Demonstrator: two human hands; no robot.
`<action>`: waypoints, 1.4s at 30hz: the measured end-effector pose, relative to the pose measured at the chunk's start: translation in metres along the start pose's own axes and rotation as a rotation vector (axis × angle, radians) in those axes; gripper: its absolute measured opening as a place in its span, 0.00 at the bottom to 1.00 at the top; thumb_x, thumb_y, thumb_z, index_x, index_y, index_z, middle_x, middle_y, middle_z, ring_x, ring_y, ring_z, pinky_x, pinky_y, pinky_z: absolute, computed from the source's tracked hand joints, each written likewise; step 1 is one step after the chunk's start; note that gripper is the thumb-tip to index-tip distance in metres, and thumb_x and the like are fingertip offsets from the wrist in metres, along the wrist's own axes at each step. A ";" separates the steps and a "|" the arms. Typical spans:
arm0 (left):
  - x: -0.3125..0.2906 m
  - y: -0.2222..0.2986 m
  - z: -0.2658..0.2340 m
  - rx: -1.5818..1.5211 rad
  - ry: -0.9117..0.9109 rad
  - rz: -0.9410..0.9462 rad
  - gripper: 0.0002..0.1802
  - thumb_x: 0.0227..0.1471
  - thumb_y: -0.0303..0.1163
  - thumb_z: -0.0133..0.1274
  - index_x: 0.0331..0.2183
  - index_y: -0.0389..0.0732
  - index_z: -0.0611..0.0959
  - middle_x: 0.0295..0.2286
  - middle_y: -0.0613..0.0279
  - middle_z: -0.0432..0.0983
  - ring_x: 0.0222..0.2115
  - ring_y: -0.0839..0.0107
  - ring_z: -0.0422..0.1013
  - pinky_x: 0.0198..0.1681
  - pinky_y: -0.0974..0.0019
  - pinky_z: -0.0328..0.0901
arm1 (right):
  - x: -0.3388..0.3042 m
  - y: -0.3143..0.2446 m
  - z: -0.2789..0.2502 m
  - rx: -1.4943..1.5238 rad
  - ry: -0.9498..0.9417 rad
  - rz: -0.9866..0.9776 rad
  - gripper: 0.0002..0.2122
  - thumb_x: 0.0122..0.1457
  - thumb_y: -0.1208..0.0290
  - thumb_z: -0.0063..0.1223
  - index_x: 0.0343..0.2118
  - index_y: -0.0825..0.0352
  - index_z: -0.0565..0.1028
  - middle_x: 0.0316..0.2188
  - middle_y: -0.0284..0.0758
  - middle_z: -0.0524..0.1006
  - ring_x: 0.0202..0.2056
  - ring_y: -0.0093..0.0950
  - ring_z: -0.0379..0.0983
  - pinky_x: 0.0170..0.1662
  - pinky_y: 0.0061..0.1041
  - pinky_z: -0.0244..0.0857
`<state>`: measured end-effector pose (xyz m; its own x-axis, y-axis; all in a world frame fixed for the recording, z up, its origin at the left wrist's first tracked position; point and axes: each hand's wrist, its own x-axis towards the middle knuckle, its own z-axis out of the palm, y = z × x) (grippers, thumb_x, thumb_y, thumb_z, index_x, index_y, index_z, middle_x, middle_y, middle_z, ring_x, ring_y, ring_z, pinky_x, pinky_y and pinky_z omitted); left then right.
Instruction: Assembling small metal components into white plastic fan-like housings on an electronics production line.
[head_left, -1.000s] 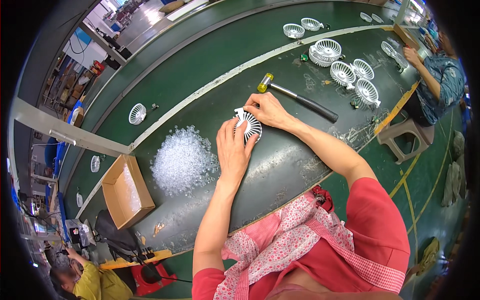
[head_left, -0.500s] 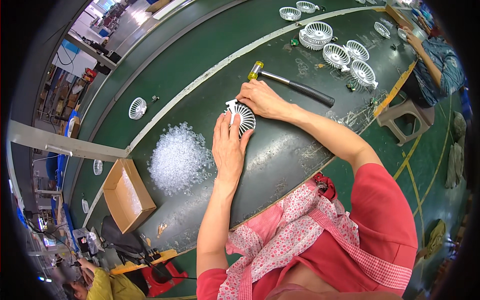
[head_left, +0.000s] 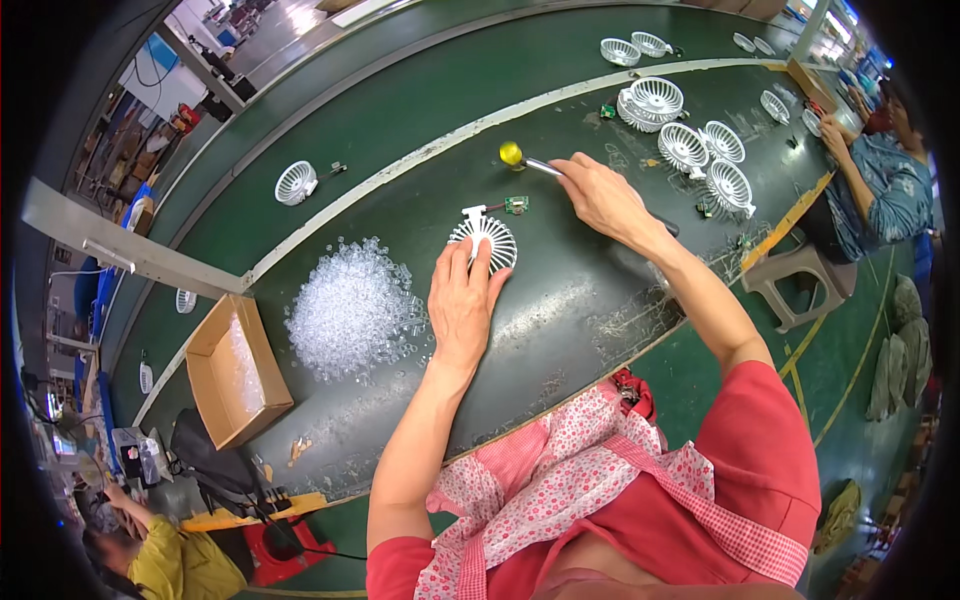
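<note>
A white round finned plastic part (head_left: 484,235) lies flat on the dark green bench (head_left: 560,320). My left hand (head_left: 462,303) rests on its near edge, fingers spread over it. My right hand (head_left: 603,195) has closed around the dark handle of a small hammer with a yellow head (head_left: 512,153), which points away to the left. A little green circuit piece (head_left: 516,205) sits just beyond the white part, between both hands.
A heap of small clear plastic pieces (head_left: 352,308) lies to the left, with an open cardboard box (head_left: 232,368) beside it. Several white finned parts (head_left: 690,148) cluster at the far right. Another person (head_left: 880,170) works at the right; a white part (head_left: 296,183) lies far left.
My right hand left the white part and took hold of the hammer's handle. The left hand stays on the part.
</note>
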<state>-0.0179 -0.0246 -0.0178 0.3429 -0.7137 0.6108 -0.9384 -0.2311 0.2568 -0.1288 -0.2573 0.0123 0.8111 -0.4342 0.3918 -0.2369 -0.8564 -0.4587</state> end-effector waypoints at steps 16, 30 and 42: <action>0.009 -0.035 -0.019 -0.065 0.182 -0.093 0.10 0.50 0.25 0.59 0.38 0.40 0.84 0.36 0.60 0.79 0.39 0.61 0.73 0.41 0.58 0.66 | 0.011 0.010 0.013 -0.139 0.099 -0.096 0.11 0.60 0.73 0.54 0.45 0.66 0.78 0.39 0.41 0.76 0.41 0.43 0.73 0.45 0.38 0.68; 0.003 -0.070 -0.039 0.224 0.002 -0.237 0.06 0.44 0.24 0.62 0.30 0.40 0.83 0.34 0.62 0.77 0.40 0.60 0.68 0.45 0.56 0.58 | 0.024 -0.031 0.060 0.157 -0.202 -0.267 0.08 0.62 0.68 0.54 0.40 0.63 0.81 0.33 0.33 0.76 0.41 0.34 0.69 0.52 0.35 0.58; 0.013 -0.050 -0.030 -1.020 0.150 -0.773 0.12 0.55 0.32 0.62 0.41 0.38 0.85 0.35 0.66 0.81 0.33 0.80 0.70 0.37 0.74 0.63 | 0.001 -0.072 0.058 0.554 -0.018 -0.130 0.07 0.63 0.70 0.53 0.39 0.69 0.76 0.35 0.39 0.79 0.39 0.38 0.75 0.45 0.35 0.67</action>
<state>0.0345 -0.0027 0.0001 0.8437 -0.5257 0.1083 -0.0617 0.1055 0.9925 -0.0796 -0.1803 -0.0006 0.8250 -0.3262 0.4615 0.1773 -0.6260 -0.7594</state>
